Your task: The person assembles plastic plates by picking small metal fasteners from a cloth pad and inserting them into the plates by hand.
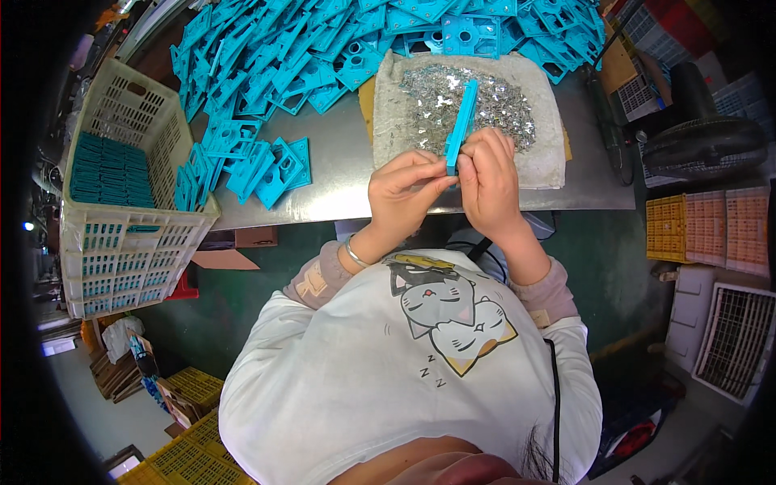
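Note:
A flat teal plastic plate [462,121] stands on edge between my hands, its narrow side toward me. My left hand [408,187] pinches its near end from the left. On the other side my right hand [491,174] grips the same end with bent fingers. Just beyond lies a pale cloth [540,168] covered with many small shiny metal pieces [505,105]. Whether a metal piece is between my fingertips is hidden. A large heap of similar teal plates [299,61] spreads across the back of the metal table [339,194].
At the left, a white plastic crate [133,246] holds neat stacks of teal plates [109,174]. Several loose plates [271,170] lie beside it. A black fan [703,129] is at the right, with orange crates [703,226] below it.

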Demonstrator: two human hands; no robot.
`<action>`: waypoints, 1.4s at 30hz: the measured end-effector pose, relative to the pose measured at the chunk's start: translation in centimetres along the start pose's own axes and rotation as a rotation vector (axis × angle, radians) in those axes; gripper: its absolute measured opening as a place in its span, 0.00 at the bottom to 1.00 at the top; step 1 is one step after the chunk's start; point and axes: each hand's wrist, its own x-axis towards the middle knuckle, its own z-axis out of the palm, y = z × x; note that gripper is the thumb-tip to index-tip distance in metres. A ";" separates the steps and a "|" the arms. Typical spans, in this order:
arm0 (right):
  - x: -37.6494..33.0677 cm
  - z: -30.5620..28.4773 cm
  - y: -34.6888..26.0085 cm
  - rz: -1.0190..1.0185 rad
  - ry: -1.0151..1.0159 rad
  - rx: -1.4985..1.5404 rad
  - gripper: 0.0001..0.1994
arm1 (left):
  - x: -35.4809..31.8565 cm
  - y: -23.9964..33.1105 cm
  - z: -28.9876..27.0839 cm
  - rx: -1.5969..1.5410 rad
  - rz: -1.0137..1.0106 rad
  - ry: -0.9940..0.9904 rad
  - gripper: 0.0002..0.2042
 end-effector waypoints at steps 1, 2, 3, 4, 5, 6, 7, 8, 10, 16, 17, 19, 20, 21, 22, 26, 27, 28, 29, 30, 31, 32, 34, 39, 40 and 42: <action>0.1 -0.1 0.0 -0.038 -0.001 -0.041 0.06 | -0.1 0.0 0.0 -0.007 -0.006 0.014 0.12; 0.2 -0.3 -0.1 -0.076 -0.002 -0.082 0.07 | 0.0 0.0 -0.1 -0.006 -0.006 0.014 0.12; 0.4 -0.5 -0.1 -0.077 -0.003 -0.081 0.07 | 0.1 -0.1 -0.2 -0.020 -0.036 0.007 0.12; 0.6 -0.8 -0.3 -0.103 -0.004 -0.127 0.07 | 0.1 0.0 -0.3 -0.034 -0.067 0.000 0.12; 0.7 -1.0 -0.3 -0.130 -0.004 -0.173 0.08 | 0.1 0.0 -0.2 -0.034 -0.067 0.002 0.12; 0.7 -1.1 -0.2 -0.130 -0.006 -0.172 0.08 | 0.1 0.1 -0.2 -0.066 -0.113 0.010 0.13; 0.8 -1.3 0.0 -0.165 -0.031 -0.191 0.09 | 0.1 0.2 -0.1 -0.099 -0.159 0.017 0.13; 0.9 -1.4 0.1 -0.199 -0.056 -0.210 0.10 | 0.1 0.2 -0.1 -0.099 -0.159 0.017 0.13; 1.0 -1.5 0.4 -0.227 -0.067 -0.222 0.10 | -0.1 0.1 -0.1 -0.151 -0.234 0.036 0.13; 0.5 -0.7 0.7 -0.199 -0.048 -0.166 0.06 | 0.2 -0.2 0.0 -0.038 -0.043 -0.003 0.12; 0.1 -0.3 0.7 -0.130 -0.014 -0.109 0.04 | 0.4 -0.3 -0.1 -0.038 -0.043 -0.004 0.12; -0.7 0.1 0.4 -0.017 -0.008 0.027 0.03 | 0.9 -0.4 -0.4 0.235 0.253 -0.030 0.14; -1.0 0.5 0.3 0.097 -0.002 0.163 0.03 | 1.3 -0.2 -0.6 0.237 0.252 -0.030 0.14; -1.1 1.1 0.2 0.179 0.053 0.328 0.07 | 1.8 0.1 -1.0 0.332 0.340 -0.080 0.14; -1.1 1.0 0.0 0.178 0.052 0.330 0.07 | 2.2 0.2 -1.3 0.429 0.429 -0.128 0.13; -1.3 0.2 0.6 0.800 -0.133 0.929 0.13 | 2.4 -0.1 -2.1 0.532 0.495 -0.185 0.14; -1.3 0.0 1.1 0.924 -0.214 1.072 0.15 | 2.4 -0.2 -2.2 0.535 0.490 -0.201 0.14; -1.3 -0.1 1.1 0.923 -0.212 1.071 0.15 | 2.3 -0.3 -2.3 0.538 0.487 -0.217 0.14; -1.2 -0.2 1.1 0.850 -0.239 0.917 0.12 | 2.2 -0.5 -2.1 0.535 0.488 -0.218 0.14; -1.1 -0.4 1.1 0.776 -0.265 0.764 0.09 | 1.9 -0.7 -1.7 0.412 0.370 -0.149 0.13; -0.7 -0.4 0.8 0.776 -0.266 0.764 0.09 | 1.5 -0.9 -1.4 0.292 0.250 -0.078 0.12; -0.1 -0.4 0.4 0.475 -0.131 0.468 0.06 | 1.1 -1.0 -1.2 0.177 0.109 -0.057 0.11; 0.5 -0.9 0.0 0.097 -0.021 0.106 0.08 | 1.0 -0.7 -1.1 0.096 0.011 -0.051 0.12; 0.6 -1.0 0.6 -0.132 0.024 -0.022 0.08 | 1.0 -0.2 -0.8 -0.065 -0.194 -0.006 0.11; 0.5 -0.9 0.7 -0.170 0.029 -0.050 0.08 | 0.9 -0.1 -0.8 -0.093 -0.217 -0.009 0.11; 0.8 -1.1 0.5 -0.193 0.014 -0.082 0.08 | 0.9 -0.1 -0.8 -0.120 -0.240 -0.011 0.12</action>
